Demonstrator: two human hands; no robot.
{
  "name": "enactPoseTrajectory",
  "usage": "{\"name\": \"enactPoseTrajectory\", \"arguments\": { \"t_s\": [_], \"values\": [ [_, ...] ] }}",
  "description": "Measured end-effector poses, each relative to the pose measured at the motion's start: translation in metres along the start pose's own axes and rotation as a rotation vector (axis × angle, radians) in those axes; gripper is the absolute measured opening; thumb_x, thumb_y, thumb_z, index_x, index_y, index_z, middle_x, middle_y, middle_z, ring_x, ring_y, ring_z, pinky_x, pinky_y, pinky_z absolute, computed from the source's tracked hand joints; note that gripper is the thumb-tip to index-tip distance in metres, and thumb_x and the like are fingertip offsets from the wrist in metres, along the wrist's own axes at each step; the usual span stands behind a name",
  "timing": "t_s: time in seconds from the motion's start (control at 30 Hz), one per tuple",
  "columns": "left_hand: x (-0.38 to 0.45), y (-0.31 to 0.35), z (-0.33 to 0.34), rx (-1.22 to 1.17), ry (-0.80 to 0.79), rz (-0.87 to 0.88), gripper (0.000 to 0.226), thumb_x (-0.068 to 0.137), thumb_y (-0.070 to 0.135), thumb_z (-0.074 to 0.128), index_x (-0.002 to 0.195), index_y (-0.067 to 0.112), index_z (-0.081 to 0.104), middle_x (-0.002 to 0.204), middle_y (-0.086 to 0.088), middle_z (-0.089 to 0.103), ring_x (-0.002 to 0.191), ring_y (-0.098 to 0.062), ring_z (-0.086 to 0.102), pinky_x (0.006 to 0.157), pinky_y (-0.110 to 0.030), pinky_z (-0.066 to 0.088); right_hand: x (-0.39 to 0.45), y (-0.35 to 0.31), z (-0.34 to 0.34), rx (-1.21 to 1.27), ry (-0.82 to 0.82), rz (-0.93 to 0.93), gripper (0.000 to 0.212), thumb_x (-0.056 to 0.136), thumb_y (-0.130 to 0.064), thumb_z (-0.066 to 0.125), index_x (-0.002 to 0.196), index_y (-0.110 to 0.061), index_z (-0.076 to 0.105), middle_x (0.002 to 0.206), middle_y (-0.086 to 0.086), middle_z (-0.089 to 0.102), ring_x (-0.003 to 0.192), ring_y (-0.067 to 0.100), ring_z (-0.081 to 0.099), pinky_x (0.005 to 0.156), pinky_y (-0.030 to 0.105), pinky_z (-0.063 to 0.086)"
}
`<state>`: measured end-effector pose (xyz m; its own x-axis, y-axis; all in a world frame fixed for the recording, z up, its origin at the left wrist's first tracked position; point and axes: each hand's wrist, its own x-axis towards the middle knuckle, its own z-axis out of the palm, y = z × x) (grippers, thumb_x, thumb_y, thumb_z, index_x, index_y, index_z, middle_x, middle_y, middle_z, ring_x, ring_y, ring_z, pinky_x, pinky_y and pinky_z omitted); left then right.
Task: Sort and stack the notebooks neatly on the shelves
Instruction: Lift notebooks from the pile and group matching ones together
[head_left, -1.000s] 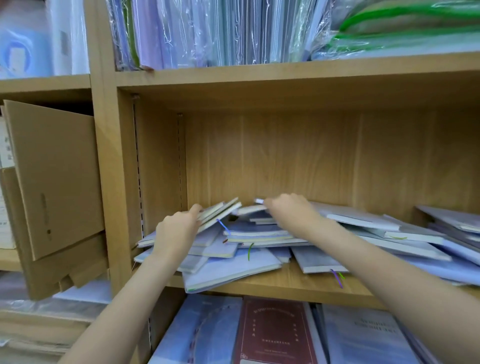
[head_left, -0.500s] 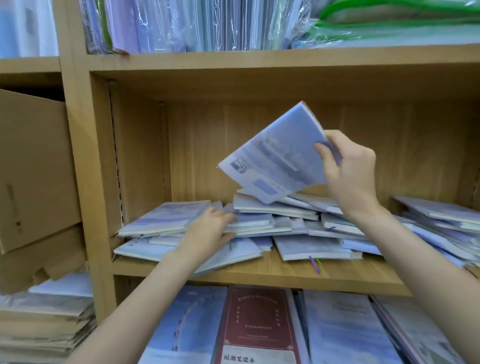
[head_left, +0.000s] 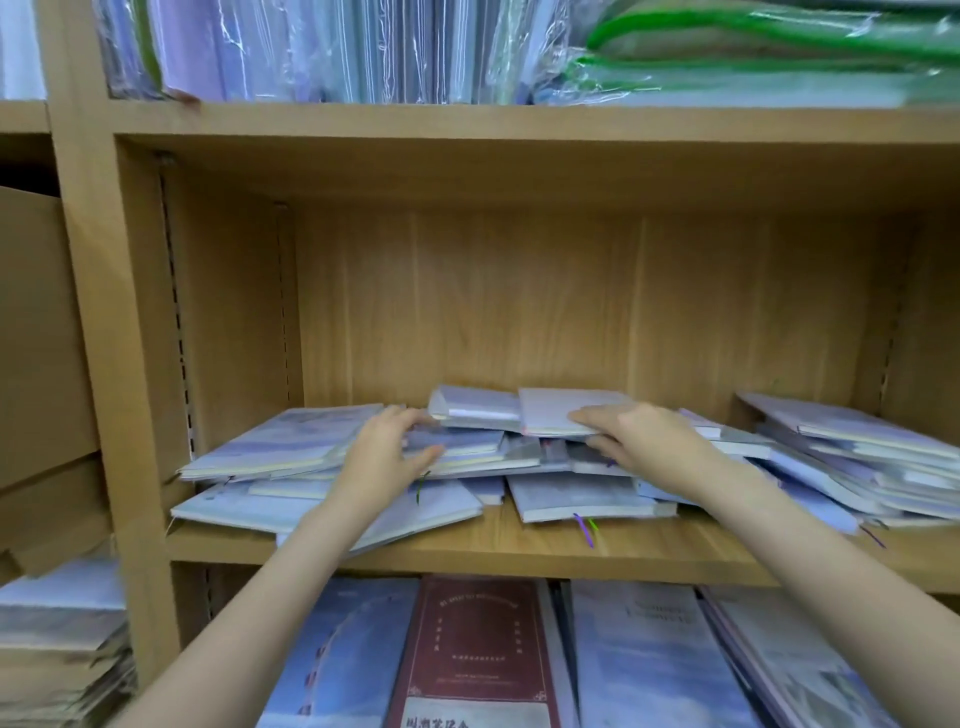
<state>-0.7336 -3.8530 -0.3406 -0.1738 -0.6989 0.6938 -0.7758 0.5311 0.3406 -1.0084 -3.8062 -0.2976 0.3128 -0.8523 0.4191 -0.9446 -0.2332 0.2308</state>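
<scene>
Notebooks with pale lilac-blue soft covers (head_left: 561, 499) lie in a loose, overlapping heap on the light wooden middle shelf (head_left: 519, 558), straight ahead of both hands. The right hand (head_left: 644, 441) pinches the near edge of the topmost pale notebook (head_left: 566, 413), whose long axis runs left-right. The left hand (head_left: 387, 449) rests with relaxed fingers on the heap just beside it.

The dark red notebook (head_left: 475, 654) on the lower shelf carries gold print too small to read; large Chinese characters at its bottom edge are cut off. Nothing else is legible.
</scene>
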Motion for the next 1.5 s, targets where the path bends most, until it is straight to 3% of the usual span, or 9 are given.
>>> {"name": "enactPoseTrajectory", "arguments": {
  "t_s": [0.33, 0.43, 0.6, 0.73, 0.9, 1.0, 1.1, 1.23, 1.5],
  "values": [
    [0.063, 0.005, 0.004, -0.03, -0.262, -0.4, 0.024, 0.091, 0.028, 0.057, 0.107, 0.012, 0.066, 0.102, -0.008, 0.062, 0.102, -0.026, 0.058, 0.074, -0.024, 0.041, 0.08, -0.04, -0.022, 0.34, -0.236, -0.087, 0.059, 0.09, -0.051, 0.052, 0.135, -0.014, 0.047, 0.137, 0.006, 0.049, 0.125, 0.023, 0.046, 0.102, 0.036, 0.039],
    [0.077, 0.001, 0.014, -0.113, -0.257, -0.519, 0.024, 0.088, 0.023, 0.062, 0.105, 0.005, 0.064, 0.096, -0.009, 0.063, 0.093, -0.025, 0.059, 0.07, -0.024, 0.038, 0.114, -0.057, -0.009, 0.266, -0.318, -0.117, 0.048, 0.087, -0.044, 0.061, 0.118, -0.007, 0.056, 0.116, 0.009, 0.057, 0.106, 0.027, 0.054, 0.083, 0.035, 0.046],
    [0.089, -0.004, 0.021, -0.487, -0.104, -0.717, 0.024, 0.081, 0.006, 0.07, 0.098, 0.001, 0.055, 0.067, -0.008, 0.055, 0.064, -0.019, 0.051, 0.063, -0.027, 0.042, 0.13, -0.068, 0.0, 0.172, -0.176, -0.172, 0.028, 0.088, -0.033, 0.063, 0.098, -0.007, 0.062, 0.082, 0.007, 0.054, 0.077, 0.026, 0.052, 0.055, 0.031, 0.039],
    [0.077, 0.01, 0.006, -0.784, 0.104, -0.706, 0.041, 0.082, 0.0, 0.066, 0.118, 0.005, 0.046, 0.096, -0.02, 0.062, 0.074, -0.022, 0.055, 0.07, -0.03, 0.046, 0.127, -0.058, -0.012, 0.39, -0.135, -0.086, 0.048, 0.081, -0.04, 0.07, 0.119, -0.012, 0.063, 0.115, 0.006, 0.062, 0.099, 0.024, 0.06, 0.082, 0.039, 0.053],
    [0.023, 0.019, -0.033, -0.823, 0.482, -0.54, 0.036, 0.083, 0.004, 0.065, 0.106, 0.016, 0.04, 0.073, -0.002, 0.059, 0.073, -0.017, 0.056, 0.072, -0.026, 0.045, 0.115, -0.068, -0.032, 0.261, -0.182, -0.106, 0.075, 0.077, -0.059, 0.065, 0.133, -0.012, 0.048, 0.132, 0.007, 0.052, 0.116, 0.025, 0.05, 0.094, 0.04, 0.045],
    [-0.016, 0.03, -0.051, -0.845, 0.517, -0.5, 0.034, 0.086, 0.006, 0.062, 0.108, 0.015, 0.037, 0.075, -0.005, 0.059, 0.073, -0.015, 0.055, 0.07, -0.025, 0.044, 0.096, -0.1, -0.031, 0.314, -0.098, -0.337, 0.073, 0.077, -0.05, 0.068, 0.135, -0.013, 0.044, 0.134, 0.006, 0.051, 0.124, 0.022, 0.042, 0.1, 0.037, 0.037],
    [-0.044, 0.031, -0.053, -0.946, 0.374, -0.614, 0.035, 0.089, 0.009, 0.059, 0.116, 0.014, 0.037, 0.076, -0.007, 0.061, 0.074, -0.018, 0.059, 0.081, -0.033, 0.048, 0.073, -0.145, -0.014, 0.1, 0.094, -0.396, 0.024, 0.086, -0.015, 0.06, 0.11, -0.009, 0.059, 0.102, 0.012, 0.06, 0.101, 0.027, 0.051, 0.07, 0.032, 0.034],
    [-0.068, -0.002, -0.077, -1.055, 0.307, -0.803, 0.039, 0.097, 0.023, 0.048, 0.13, 0.008, 0.035, 0.1, -0.014, 0.061, 0.087, -0.022, 0.061, 0.082, -0.037, 0.05, 0.052, -0.154, 0.006, 0.15, 0.597, -0.359, 0.033, 0.045, 0.008, 0.078, 0.068, -0.013, 0.066, 0.055, 0.001, 0.058, 0.06, 0.021, 0.056, 0.048, 0.023, 0.028],
    [-0.093, 0.011, -0.148, -1.149, 0.106, -0.737, 0.022, 0.09, 0.006, 0.051, 0.108, 0.012, 0.064, 0.1, -0.008, 0.065, 0.086, -0.015, 0.061, 0.062, -0.019, 0.057, 0.002, -0.15, -0.012, 0.373, 0.929, -0.646, 0.027, 0.088, 0.004, 0.051, 0.101, -0.007, 0.072, 0.098, 0.001, 0.071, 0.084, 0.026, 0.059, 0.065, 0.036, 0.052]
  ]
}}
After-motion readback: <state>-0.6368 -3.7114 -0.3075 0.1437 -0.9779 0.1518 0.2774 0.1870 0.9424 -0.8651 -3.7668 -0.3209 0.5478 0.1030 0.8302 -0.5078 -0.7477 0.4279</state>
